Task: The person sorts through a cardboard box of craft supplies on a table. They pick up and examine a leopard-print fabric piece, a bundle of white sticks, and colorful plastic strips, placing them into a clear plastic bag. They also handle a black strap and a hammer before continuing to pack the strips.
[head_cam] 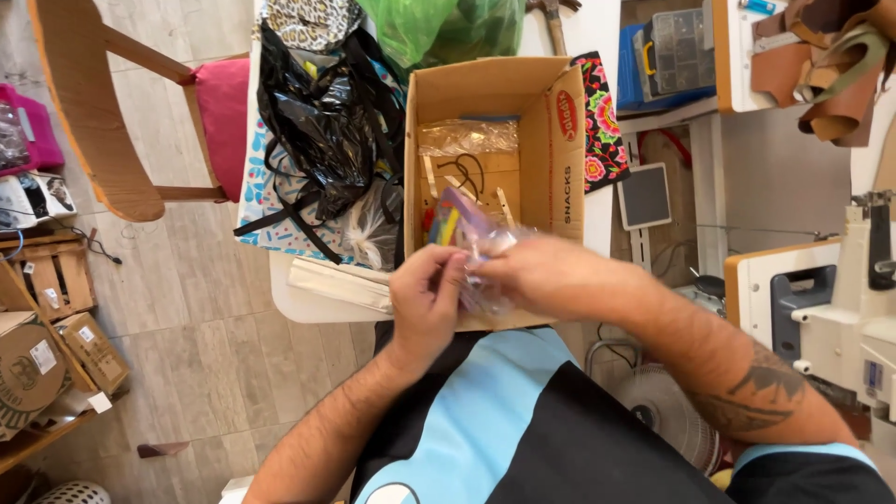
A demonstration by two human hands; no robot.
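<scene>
Table (308,303) edge crowds the box (485,93); both hands, left (425,303) and right (546,275), pinch a clear packet (476,233) over its near rim.

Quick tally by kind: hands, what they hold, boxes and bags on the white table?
Hands: 2, left hand, right hand
Clear packet of coloured bits held by both: 1
Open cardboard box: 1
Black plastic bag: 1
Green plastic bag: 1
Total: 6
</scene>
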